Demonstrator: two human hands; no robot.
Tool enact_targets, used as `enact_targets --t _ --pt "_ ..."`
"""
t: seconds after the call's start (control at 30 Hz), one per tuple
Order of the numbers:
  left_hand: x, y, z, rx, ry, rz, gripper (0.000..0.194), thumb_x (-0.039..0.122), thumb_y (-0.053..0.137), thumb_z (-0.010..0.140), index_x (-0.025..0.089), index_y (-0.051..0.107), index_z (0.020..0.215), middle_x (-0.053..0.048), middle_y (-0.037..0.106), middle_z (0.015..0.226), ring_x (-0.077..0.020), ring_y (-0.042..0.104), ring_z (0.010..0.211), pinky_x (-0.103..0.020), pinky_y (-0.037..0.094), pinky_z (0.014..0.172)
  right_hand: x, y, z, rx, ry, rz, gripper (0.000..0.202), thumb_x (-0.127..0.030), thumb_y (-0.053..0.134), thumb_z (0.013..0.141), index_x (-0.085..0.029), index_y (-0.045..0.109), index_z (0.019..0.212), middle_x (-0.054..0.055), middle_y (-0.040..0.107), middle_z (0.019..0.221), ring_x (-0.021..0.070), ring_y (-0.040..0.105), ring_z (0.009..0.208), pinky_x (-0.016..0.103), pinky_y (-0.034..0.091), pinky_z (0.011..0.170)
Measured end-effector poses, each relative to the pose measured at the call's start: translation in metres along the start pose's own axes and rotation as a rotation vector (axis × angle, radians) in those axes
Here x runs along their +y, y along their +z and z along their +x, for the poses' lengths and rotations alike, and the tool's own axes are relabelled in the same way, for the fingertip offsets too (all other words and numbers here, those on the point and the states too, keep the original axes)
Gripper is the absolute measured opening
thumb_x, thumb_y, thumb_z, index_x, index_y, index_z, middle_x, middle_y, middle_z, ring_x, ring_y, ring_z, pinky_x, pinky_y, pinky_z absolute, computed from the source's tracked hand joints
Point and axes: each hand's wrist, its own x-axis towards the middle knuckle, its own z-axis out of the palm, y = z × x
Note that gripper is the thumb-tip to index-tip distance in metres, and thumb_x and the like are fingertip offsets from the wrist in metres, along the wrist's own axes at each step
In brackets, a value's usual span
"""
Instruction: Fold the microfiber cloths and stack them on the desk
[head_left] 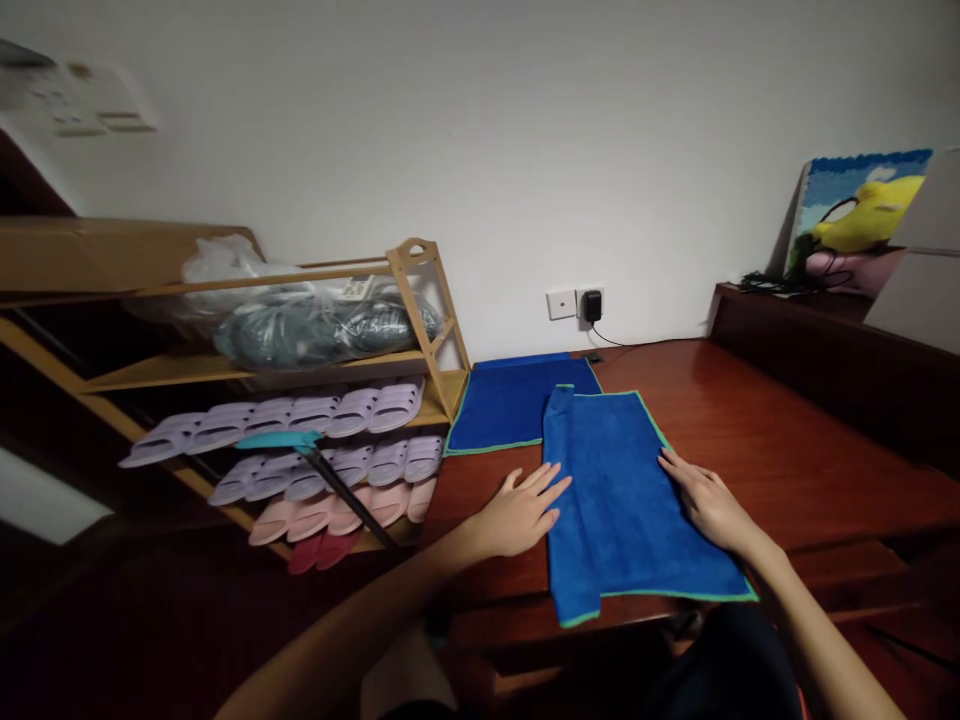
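A blue cloth (630,500) with green edging lies on the reddish-brown wooden table, its left side folded over in a narrow strip. My left hand (525,510) rests at that folded strip, fingers spread and lying flat. On the cloth's right edge lies my right hand (705,498), its fingers stretched out over the border. A second blue cloth (502,405), also green-edged, is spread flat behind and to the left, against the wall. The near cloth's upper left corner overlaps it. The near cloth's lower edge reaches the table's front edge.
Left of the table (787,430) stands a wooden rack (439,350) with several slippers (397,402) and a plastic-wrapped bundle (322,325). A black adapter (592,305) sits in the wall socket, its cord trailing right. A painted picture (862,205) leans at the right.
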Motion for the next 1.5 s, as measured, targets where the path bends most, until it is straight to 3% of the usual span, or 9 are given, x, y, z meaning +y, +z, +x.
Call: enact_targets --t 0.1,0.23,0.37,0.5,0.8,0.97,1.13,1.33,1.5 --pt "0.001 -0.004 -0.003 0.027 -0.007 0.001 0.048 0.037 0.026 0.099 0.029 0.025 0.146 -0.008 0.019 0.155 -0.0237 0.013 0.143 -0.056 0.015 0.109 0.001 0.003 0.000 0.013 -0.006 -0.004 0.060 -0.009 0.029 0.082 -0.017 0.039 0.141 0.010 0.032 0.149 0.0190 0.040 0.132 0.041 0.034 0.104" --pt "0.022 -0.009 0.016 0.149 0.052 -0.013 0.052 0.039 0.024 0.099 0.022 0.021 0.148 -0.008 0.016 0.156 -0.0205 0.012 0.143 -0.046 0.017 0.113 0.002 0.003 0.000 0.012 -0.003 -0.011 0.060 -0.010 0.028 0.083 -0.020 0.039 0.141 0.008 0.032 0.149 0.0183 0.040 0.132 0.040 0.036 0.104" --pt "0.041 0.006 0.044 0.194 0.146 -0.019 0.057 0.044 0.024 0.098 0.015 0.022 0.148 -0.009 0.016 0.155 -0.0208 0.011 0.143 -0.042 0.016 0.114 0.003 0.002 0.001 0.005 0.007 -0.002 0.059 -0.012 0.028 0.085 -0.023 0.038 0.142 0.006 0.033 0.149 0.0185 0.039 0.132 0.040 0.036 0.103" --pt "0.039 0.023 0.052 0.145 0.123 0.019 0.054 0.038 0.025 0.097 0.015 0.027 0.146 -0.011 0.023 0.154 -0.0252 0.018 0.142 -0.050 0.018 0.112 0.004 0.003 0.002 -0.006 0.011 0.008 0.059 -0.012 0.027 0.085 -0.023 0.037 0.143 0.007 0.033 0.149 0.0180 0.038 0.133 0.041 0.035 0.104" --pt "-0.002 -0.006 -0.009 0.130 -0.094 0.124 0.047 0.026 0.032 0.092 0.018 0.046 0.136 -0.012 0.036 0.148 -0.0293 0.027 0.138 -0.061 0.018 0.107 0.007 0.007 0.000 0.001 0.003 0.015 0.059 -0.012 0.027 0.085 -0.022 0.035 0.143 0.007 0.032 0.150 0.0169 0.038 0.133 0.040 0.035 0.105" --pt "-0.020 -0.007 -0.042 0.043 -0.218 0.059 0.052 0.024 0.033 0.092 0.024 0.035 0.143 -0.006 0.031 0.151 -0.0281 0.022 0.140 -0.060 0.017 0.108 0.007 0.007 0.000 0.015 0.001 0.019 0.059 -0.013 0.029 0.084 -0.021 0.037 0.142 0.006 0.033 0.149 0.0175 0.038 0.133 0.039 0.037 0.104" --pt "-0.023 0.001 -0.057 0.037 -0.264 -0.084 0.049 0.042 0.024 0.098 0.030 0.027 0.146 -0.002 0.024 0.153 -0.0242 0.018 0.142 -0.056 0.017 0.110 0.005 0.010 -0.001 0.007 0.018 0.033 0.056 -0.016 0.027 0.086 -0.020 0.038 0.142 0.007 0.033 0.149 0.0178 0.039 0.132 0.041 0.037 0.104" --pt "-0.049 0.008 -0.050 0.169 -0.250 -0.083 0.058 0.054 0.023 0.096 0.028 0.020 0.148 -0.004 0.016 0.155 -0.0235 0.012 0.143 -0.051 0.017 0.112 0.002 -0.010 0.008 -0.001 0.076 0.126 0.050 -0.038 0.029 0.094 -0.023 0.040 0.140 0.006 0.043 0.143 0.0219 0.043 0.130 0.044 0.035 0.105" --pt "-0.107 0.003 -0.001 0.314 -0.425 0.041 0.056 0.040 0.020 0.098 0.015 0.022 0.148 -0.009 0.016 0.155 -0.0213 0.012 0.143 -0.043 0.016 0.113 -0.003 -0.020 0.080 -0.029 0.307 0.257 0.059 -0.054 0.027 0.092 -0.022 0.039 0.141 0.006 0.049 0.139 0.0207 0.046 0.127 0.036 0.035 0.106"
